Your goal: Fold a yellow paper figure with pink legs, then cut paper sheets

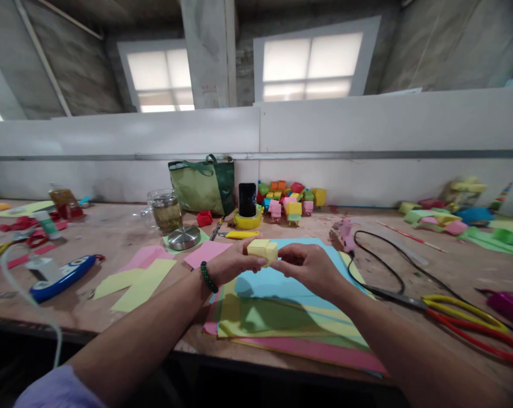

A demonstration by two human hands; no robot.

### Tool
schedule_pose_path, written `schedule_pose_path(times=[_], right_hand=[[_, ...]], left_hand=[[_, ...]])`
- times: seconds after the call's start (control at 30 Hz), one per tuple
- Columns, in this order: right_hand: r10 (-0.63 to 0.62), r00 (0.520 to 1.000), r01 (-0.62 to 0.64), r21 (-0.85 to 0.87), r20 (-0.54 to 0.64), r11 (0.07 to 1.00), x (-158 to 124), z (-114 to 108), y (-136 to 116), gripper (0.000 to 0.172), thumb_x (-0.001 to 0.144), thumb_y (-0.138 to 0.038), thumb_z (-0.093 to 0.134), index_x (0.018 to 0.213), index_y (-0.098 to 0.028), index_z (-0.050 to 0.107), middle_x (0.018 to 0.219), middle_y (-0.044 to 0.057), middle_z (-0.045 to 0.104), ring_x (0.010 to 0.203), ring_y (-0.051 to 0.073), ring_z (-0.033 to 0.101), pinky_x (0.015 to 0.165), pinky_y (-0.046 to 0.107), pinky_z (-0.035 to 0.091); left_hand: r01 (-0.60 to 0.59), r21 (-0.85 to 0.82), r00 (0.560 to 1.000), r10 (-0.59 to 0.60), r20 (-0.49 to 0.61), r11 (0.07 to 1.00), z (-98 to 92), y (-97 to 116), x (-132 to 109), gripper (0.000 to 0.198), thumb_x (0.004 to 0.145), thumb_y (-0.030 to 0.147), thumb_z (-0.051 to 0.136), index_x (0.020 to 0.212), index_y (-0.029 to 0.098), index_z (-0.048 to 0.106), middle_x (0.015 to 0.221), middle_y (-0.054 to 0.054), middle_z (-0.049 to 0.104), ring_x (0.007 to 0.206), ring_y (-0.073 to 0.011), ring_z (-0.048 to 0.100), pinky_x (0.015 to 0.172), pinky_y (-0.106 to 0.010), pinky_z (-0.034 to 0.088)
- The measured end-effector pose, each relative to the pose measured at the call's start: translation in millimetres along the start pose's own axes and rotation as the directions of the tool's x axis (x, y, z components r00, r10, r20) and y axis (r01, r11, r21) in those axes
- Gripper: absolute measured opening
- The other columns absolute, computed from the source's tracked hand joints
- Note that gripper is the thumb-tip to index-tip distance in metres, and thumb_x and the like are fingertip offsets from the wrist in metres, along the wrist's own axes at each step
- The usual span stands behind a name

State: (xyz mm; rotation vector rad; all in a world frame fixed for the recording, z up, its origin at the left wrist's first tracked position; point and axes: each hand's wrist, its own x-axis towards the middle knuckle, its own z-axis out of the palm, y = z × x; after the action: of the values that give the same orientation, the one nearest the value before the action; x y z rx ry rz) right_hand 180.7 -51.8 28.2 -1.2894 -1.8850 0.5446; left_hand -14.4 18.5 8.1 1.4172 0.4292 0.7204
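At the near table edge: both forearms reach in from below and converge over the paper stack (282,317), wrists lifted off it and elbows wide. A bead bracelet (208,277) sits on the left wrist.
Paper stack: blue, green, yellow and pink sheets lie fanned flat on the table (111,232), directly beneath the hands, probably so that a sheet is within easy reach.
Left hand (233,265): above the stack's far-left part, palm turned inward, thumb and fingers closed round the yellow paper cube (262,250) from its left side.
Yellow paper cube: in the air over the stack's far edge, between the two hands and touching no sheet. Held up like this, its faces are open to both sets of fingertips.
Right hand (309,269): above the stack's far-right part, knuckles up, fingers curled together. Thumb and forefinger seem to nip the cube's right edge, though the contact is partly hidden.
Scissors (464,317): flat on the table right of the stack, blades towards it, with a black cable (379,266) looping just beyond.
Steel lid (184,237): beyond the stack's left corner, with a glass jar (165,211) just behind it.
Phone (247,199): further beyond the stack, propped upright in a yellow ring.
Folded pieces (290,198): farthest from the stack, small coloured blocks heaped against the wall, with a green bag (203,184) to their left.
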Motion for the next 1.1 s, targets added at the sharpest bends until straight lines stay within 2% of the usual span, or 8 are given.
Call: schedule_pose_path(times=[0.1, 0.23, 0.33, 0.5, 0.67, 0.87, 0.97, 1.1], right_hand=[[0.067, 0.998, -0.065, 0.125, -0.006, 0.990, 5, -12, 4, 0.034, 0.075, -0.048, 0.066, 0.083, -0.016, 0.073, 0.065, 0.003, 0.066, 0.053, 0.012, 0.059, 0.049, 0.023, 0.046], [0.168, 0.977, -0.128, 0.269, -0.131, 0.954, 12, -26, 15, 0.038, 0.070, -0.049, 0.070, 0.083, -0.014, 0.074, 0.066, 0.003, 0.067, 0.050, 0.011, 0.059, 0.047, 0.022, 0.048], [0.189, 0.976, -0.139, 0.364, -0.105, 0.921, 14, -26, 19, 0.039, 0.067, -0.049, 0.073, 0.083, -0.014, 0.074, 0.069, 0.004, 0.069, 0.052, 0.011, 0.060, 0.050, 0.023, 0.050], [0.205, 0.978, -0.170, 0.424, -0.038, 0.890, 12, -17, 11, 0.037, 0.067, -0.047, 0.074, 0.086, -0.014, 0.074, 0.073, 0.006, 0.070, 0.059, 0.014, 0.064, 0.051, 0.024, 0.050], [0.191, 0.981, -0.187, 0.407, 0.030, 0.894, 10, -12, 6, 0.039, 0.065, -0.041, 0.077, 0.093, -0.014, 0.071, 0.076, 0.006, 0.071, 0.061, 0.013, 0.062, 0.049, 0.023, 0.046], [0.183, 0.983, -0.164, 0.432, -0.002, 0.887, 8, -4, 3, 0.038, 0.058, -0.036, 0.080, 0.086, -0.013, 0.066, 0.072, 0.004, 0.069, 0.057, 0.012, 0.058, 0.050, 0.024, 0.045], [0.197, 0.980, -0.182, 0.435, 0.011, 0.882, 8, -4, 0, 0.037, 0.060, -0.038, 0.078, 0.086, -0.013, 0.067, 0.069, 0.003, 0.067, 0.058, 0.013, 0.059, 0.051, 0.025, 0.046], [0.206, 0.978, -0.194, 0.416, 0.017, 0.889, 7, -4, -1, 0.036, 0.062, -0.040, 0.076, 0.086, -0.013, 0.068, 0.067, 0.002, 0.066, 0.058, 0.013, 0.060, 0.053, 0.025, 0.047]], left_hand=[[-0.019, -0.052, 0.999, 0.018, -0.031, 0.998, -2.6, -1, 1, 0.053, 0.062, 0.023, 0.079, 0.110, 0.016, 0.058, 0.086, -0.001, 0.059, 0.066, -0.0080, 0.052, 0.057, -0.020, 0.039], [-0.018, -0.128, 0.995, 0.006, -0.098, 0.992, -4.3, 0, 4, 0.045, 0.063, 0.021, 0.079, 0.105, 0.015, 0.062, 0.094, -0.003, 0.062, 0.071, -0.0087, 0.056, 0.062, -0.020, 0.045], [-0.016, -0.173, 0.993, -0.005, -0.119, 0.985, -3.0, 2, 4, 0.043, 0.062, 0.021, 0.081, 0.100, 0.013, 0.064, 0.093, -0.004, 0.063, 0.071, -0.0095, 0.058, 0.065, -0.022, 0.048], [-0.041, -0.206, 0.994, 0.018, -0.108, 0.978, 0.2, 3, 3, 0.051, 0.061, 0.020, 0.082, 0.108, 0.017, 0.063, 0.096, -0.004, 0.063, 0.073, -0.0100, 0.059, 0.068, -0.023, 0.049], [-0.046, -0.148, 0.996, 0.035, -0.078, 0.988, 0.2, 1, 4, 0.054, 0.062, 0.023, 0.082, 0.112, 0.018, 0.061, 0.104, -0.007, 0.064, 0.079, -0.0112, 0.059, 0.070, -0.023, 0.048], [-0.086, -0.020, 0.992, 0.083, -0.092, 0.996, 2.3, -1, 4, 0.054, 0.065, 0.027, 0.081, 0.113, 0.019, 0.059, 0.107, -0.006, 0.063, 0.085, -0.0133, 0.058, 0.070, -0.023, 0.047], [-0.092, 0.032, 0.992, 0.095, -0.087, 0.995, 2.2, -2, 4, 0.052, 0.067, 0.029, 0.079, 0.114, 0.019, 0.059, 0.106, -0.006, 0.063, 0.082, -0.0124, 0.057, 0.068, -0.022, 0.047], [-0.117, 0.083, 0.990, 0.123, -0.068, 0.990, 2.9, -2, 4, 0.045, 0.071, 0.033, 0.075, 0.110, 0.016, 0.060, 0.092, -0.004, 0.061, 0.069, -0.0089, 0.054, 0.060, -0.020, 0.045]])
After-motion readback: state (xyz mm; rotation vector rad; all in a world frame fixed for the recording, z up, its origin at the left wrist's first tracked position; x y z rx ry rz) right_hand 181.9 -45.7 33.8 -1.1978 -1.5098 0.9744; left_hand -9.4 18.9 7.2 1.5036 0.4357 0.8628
